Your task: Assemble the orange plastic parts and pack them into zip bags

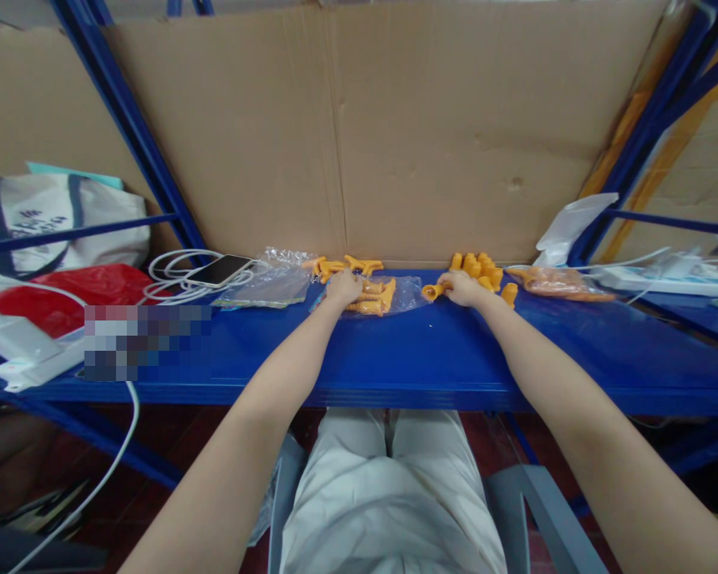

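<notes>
My left hand (344,287) rests at the left end of a clear plastic bag (408,295), fingers curled down onto it; their tips are hard to make out. Inside or on that bag lie several orange plastic pieces (372,303) with flared ends. My right hand (463,289) pinches an orange hollow tube-like piece (431,292), its round opening facing left toward the bag. Just behind the right hand, several more orange tube pieces (471,263) stand in a cluster. Beyond my left hand lie orange branched pieces (362,265).
Flat clear bags (269,291) and a phone (221,271) with a coiled white cable lie left. A filled orange bag (559,285) sits right. Cardboard (395,143) walls the back of the blue table (388,359). A white power strip (36,351) sits at far left.
</notes>
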`<state>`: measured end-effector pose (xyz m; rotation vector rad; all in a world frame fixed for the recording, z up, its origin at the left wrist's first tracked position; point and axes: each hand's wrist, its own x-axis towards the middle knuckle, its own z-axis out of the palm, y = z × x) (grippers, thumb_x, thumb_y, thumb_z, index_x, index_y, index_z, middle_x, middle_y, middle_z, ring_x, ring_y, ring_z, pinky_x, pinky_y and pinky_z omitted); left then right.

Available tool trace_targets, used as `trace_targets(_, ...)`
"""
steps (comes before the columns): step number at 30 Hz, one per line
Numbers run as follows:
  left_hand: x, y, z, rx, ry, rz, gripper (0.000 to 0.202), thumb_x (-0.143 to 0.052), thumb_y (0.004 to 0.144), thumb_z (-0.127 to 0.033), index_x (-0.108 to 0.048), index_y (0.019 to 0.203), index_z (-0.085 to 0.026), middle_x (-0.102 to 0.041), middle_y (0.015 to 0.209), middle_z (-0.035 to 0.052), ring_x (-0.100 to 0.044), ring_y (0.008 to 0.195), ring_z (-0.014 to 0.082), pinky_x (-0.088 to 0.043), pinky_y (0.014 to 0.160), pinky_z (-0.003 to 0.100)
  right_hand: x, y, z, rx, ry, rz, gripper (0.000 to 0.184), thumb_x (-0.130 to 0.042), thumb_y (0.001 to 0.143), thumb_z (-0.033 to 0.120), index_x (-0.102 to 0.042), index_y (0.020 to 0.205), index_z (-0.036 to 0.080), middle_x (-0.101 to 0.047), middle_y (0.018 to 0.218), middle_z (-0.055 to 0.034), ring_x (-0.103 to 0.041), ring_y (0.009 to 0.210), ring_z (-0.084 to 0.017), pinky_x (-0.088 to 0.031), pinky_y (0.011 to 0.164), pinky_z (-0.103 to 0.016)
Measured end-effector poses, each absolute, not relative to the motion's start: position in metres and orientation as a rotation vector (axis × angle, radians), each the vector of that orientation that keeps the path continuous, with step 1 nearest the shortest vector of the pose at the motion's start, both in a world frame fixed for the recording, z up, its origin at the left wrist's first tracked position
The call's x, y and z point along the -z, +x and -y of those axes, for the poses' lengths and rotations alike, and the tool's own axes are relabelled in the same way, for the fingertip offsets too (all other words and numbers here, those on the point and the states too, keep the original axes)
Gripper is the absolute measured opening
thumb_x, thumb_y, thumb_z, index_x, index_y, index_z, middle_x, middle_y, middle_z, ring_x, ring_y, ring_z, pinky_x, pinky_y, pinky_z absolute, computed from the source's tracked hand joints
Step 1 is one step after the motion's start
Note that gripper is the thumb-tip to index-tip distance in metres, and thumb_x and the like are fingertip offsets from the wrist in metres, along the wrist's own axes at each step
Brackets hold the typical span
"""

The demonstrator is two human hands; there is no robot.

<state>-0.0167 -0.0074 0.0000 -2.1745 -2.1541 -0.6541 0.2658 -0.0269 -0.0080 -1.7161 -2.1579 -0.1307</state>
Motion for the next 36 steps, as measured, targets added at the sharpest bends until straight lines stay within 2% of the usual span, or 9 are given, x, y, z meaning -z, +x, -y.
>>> trace_targets(6,0.001,-0.017,0.006,0.672,-2.178,2.149,0.041,-0.04,0.097,-0.03,-0.06,0.127,-0.01,-0.064,0.133,0.0188,-0.059,0.128,0.0275,-0.045,0.105,0.034,-0.008,0.257,0.037,0.223,-1.791,2.224,0.035,-0.052,0.083,0.009,-0.073,0.107,0.023,-0.072,0.116,-0.0107,-0.06,0.115,-0.03,-0.044,0.098,-0.049)
trace_targets(12,0.0,-0.016,0.007,0.645,-2.173,2.145,0.044,-0.039,0.098,-0.031,-0.059,0.129,-0.008,-0.062,0.136,0.0193,-0.058,0.128,0.0278,-0.044,0.106,0.034,-0.019,0.24,0.052,0.373,-1.644,2.339,0.031,-0.055,0.086,0.017,-0.076,0.108,0.025,-0.071,0.114,-0.0106,-0.055,0.119,-0.032,-0.032,0.107,-0.058)
trace_targets(15,0.0,-0.016,0.008,0.649,-2.18,2.145,0.043,-0.039,0.098,-0.03,-0.059,0.13,-0.008,-0.063,0.136,0.0188,-0.058,0.128,0.0278,-0.044,0.105,0.034,-0.021,0.231,0.056,0.338,-1.593,2.346,0.028,-0.058,0.087,0.021,-0.076,0.108,0.024,-0.071,0.113,-0.0109,-0.057,0.116,-0.031,-0.036,0.105,-0.054)
trace_targets(19,0.001,-0.016,0.005,0.704,-2.2,2.153,0.041,-0.041,0.098,-0.029,-0.06,0.129,-0.009,-0.064,0.134,0.0192,-0.058,0.128,0.0286,-0.043,0.106,0.035,-0.018,0.223,0.055,0.166,-1.547,2.334,0.023,-0.06,0.086,0.022,-0.074,0.105,0.021,-0.073,0.11,-0.0101,-0.065,0.104,-0.027,-0.047,0.094,-0.042)
trace_targets(25,-0.001,-0.016,-0.002,0.932,-2.259,2.264,0.036,-0.041,0.099,-0.026,-0.066,0.121,-0.011,-0.067,0.131,0.0162,-0.061,0.125,0.0249,-0.045,0.102,0.03,-0.007,0.223,0.044,-0.032,-1.421,2.203,0.013,-0.064,0.078,0.016,-0.07,0.09,0.018,-0.074,0.091,-0.006,-0.067,0.083,-0.019,-0.051,0.077,-0.03)
trace_targets(31,0.0,-0.018,-0.007,1.166,-2.31,2.304,0.029,-0.047,0.095,-0.027,-0.068,0.107,-0.013,-0.071,0.122,0.016,-0.063,0.121,0.027,-0.047,0.096,0.032,-0.008,0.228,0.042,-0.327,-1.257,2.104,0.007,-0.067,0.071,0.019,-0.066,0.077,0.017,-0.07,0.078,-0.0026,-0.063,0.072,-0.017,-0.051,0.072,-0.029)
trace_targets(36,0.003,-0.016,-0.008,1.541,-2.365,2.295,0.02,-0.05,0.092,-0.024,-0.068,0.09,-0.016,-0.076,0.098,0.0106,-0.068,0.107,0.0271,-0.049,0.091,0.034,-0.005,0.218,0.044,-0.476,-1.165,2.072,0.003,-0.067,0.067,0.019,-0.064,0.068,0.017,-0.066,0.07,-0.0004,-0.061,0.07,-0.016,-0.049,0.072,-0.029)
